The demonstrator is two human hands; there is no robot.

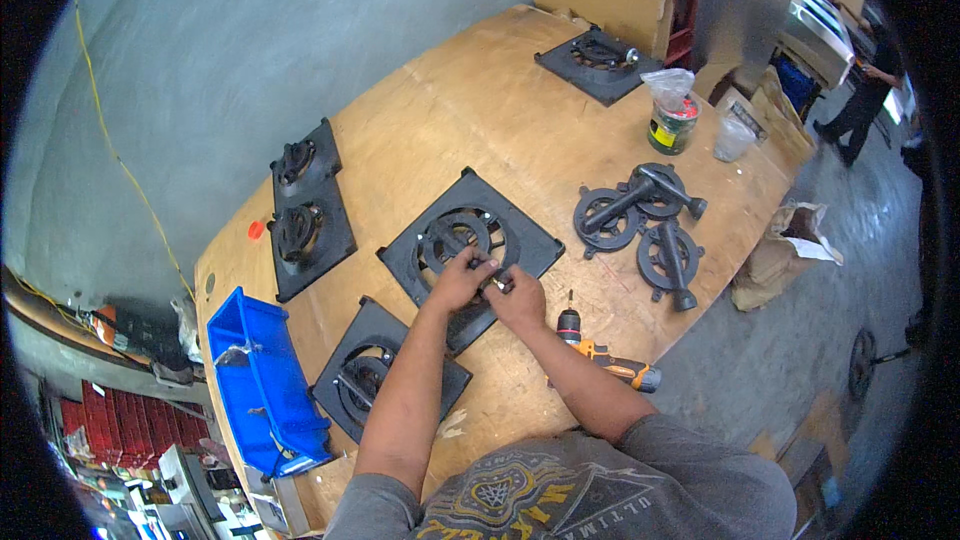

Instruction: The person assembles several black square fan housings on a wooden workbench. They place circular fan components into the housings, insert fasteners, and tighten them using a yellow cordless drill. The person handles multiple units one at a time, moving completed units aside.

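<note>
A black square stove plate (530, 238) lies in front of me on the wooden table, with a round black gas burner (440, 245) in its central opening. My left hand (462, 282) is closed around the near end of the burner's pipe. Right beside it, my right hand (518, 302) pinches a small shiny metal fitting (501, 283) at that pipe end. The fingers hide most of the joint. An orange and black cordless drill (600, 358) lies by my right forearm, its bit pointing away from me.
More stove plates with burners lie nearby: one plate (375, 340) near left, a double plate (318, 260) and a far plate (600, 85). Loose burners (655, 205), a jar (672, 125) and a plastic bag (735, 138) are right. A blue bin (268, 380) stands left. Another person (870, 90) stands beyond.
</note>
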